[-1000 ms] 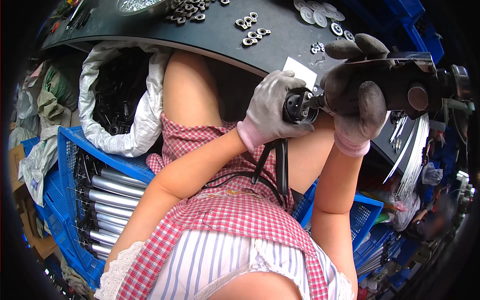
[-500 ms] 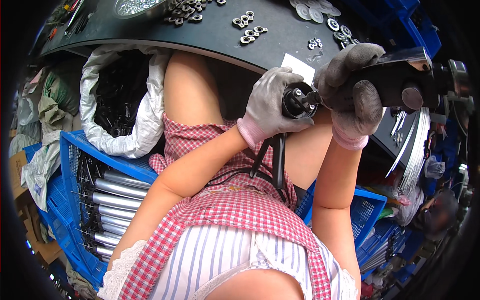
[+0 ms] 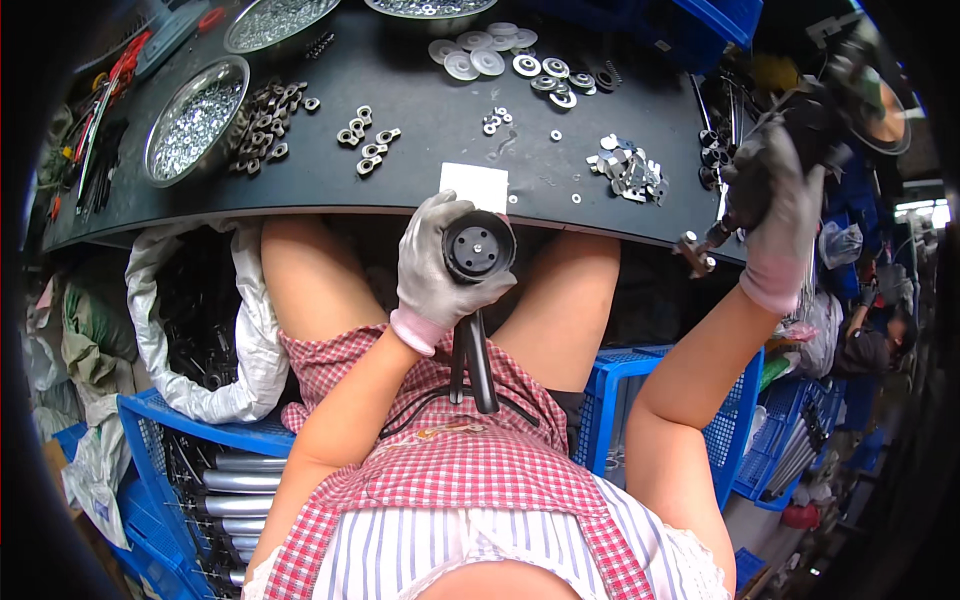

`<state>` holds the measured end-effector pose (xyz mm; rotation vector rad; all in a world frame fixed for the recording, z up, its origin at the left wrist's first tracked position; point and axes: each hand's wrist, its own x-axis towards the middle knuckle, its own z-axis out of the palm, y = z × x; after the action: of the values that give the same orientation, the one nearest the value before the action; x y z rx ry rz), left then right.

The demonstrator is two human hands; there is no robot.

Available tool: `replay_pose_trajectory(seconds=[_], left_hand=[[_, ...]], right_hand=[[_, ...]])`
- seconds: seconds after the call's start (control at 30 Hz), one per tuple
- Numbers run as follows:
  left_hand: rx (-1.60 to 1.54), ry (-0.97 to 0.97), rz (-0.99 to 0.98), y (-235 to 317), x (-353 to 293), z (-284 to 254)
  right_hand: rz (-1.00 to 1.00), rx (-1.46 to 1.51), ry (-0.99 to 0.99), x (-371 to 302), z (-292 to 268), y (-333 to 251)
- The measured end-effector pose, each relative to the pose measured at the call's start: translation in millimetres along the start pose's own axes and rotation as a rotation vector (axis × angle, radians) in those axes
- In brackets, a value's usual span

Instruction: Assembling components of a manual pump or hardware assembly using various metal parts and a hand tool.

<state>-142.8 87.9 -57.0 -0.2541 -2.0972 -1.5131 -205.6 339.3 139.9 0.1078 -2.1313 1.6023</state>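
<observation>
The left hand [image 3: 428, 262] holds a black round housing [image 3: 479, 260] at frame centre, fingers curled around its side. At upper right, the right hand [image 3: 784, 205] grips a blurred, dark power tool [image 3: 812, 122].

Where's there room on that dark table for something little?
Between the loose ring-shaped fittings and the small washers, and along the table's front edge left of the white card. Crowded: upper left, where a metal bowl sits beside heaped fittings.

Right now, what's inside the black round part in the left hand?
Inside the black round part, a dark face shows holes around a bright centre piece. What's beneath that face is covered; left fingers hide some outer wall.
</observation>
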Motion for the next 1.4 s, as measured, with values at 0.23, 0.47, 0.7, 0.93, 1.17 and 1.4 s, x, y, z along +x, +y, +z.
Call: replay_pose_trajectory(seconds=[0.23, 0.47, 0.7, 0.93, 1.17, 1.4], left_hand=[[-0.325, 0.132, -0.095, -11.5, -35.0, 11.4], [0.155, -0.401, -0.557, -68.8, -72.7, -21.9], [-0.099, -0.214, -0.875, -80.8, -76.4, 6.1], [-0.430, -0.057, -1.126, -99.2, -90.1, 10.9], [0.129, -0.793, -1.438, -226.5, -151.6, 69.4], [0.212, -0.575, -0.653, -210.3, -152.0, 56.4]], right_hand=[[0.193, -1.160, -0.038, 52.8, -35.0, 167.7], [0.052, -1.381, -0.079, 30.3, -22.7, 160.8], [0.880, 0.301, -0.930, -170.3, 77.2, 85.4], [1.067, 0.383, -0.641, -225.4, 122.1, 102.4], [0.657, 0.208, -0.729, -218.4, 139.1, 118.2], [0.176, -0.161, -0.806, -212.9, 141.0, 138.3]])
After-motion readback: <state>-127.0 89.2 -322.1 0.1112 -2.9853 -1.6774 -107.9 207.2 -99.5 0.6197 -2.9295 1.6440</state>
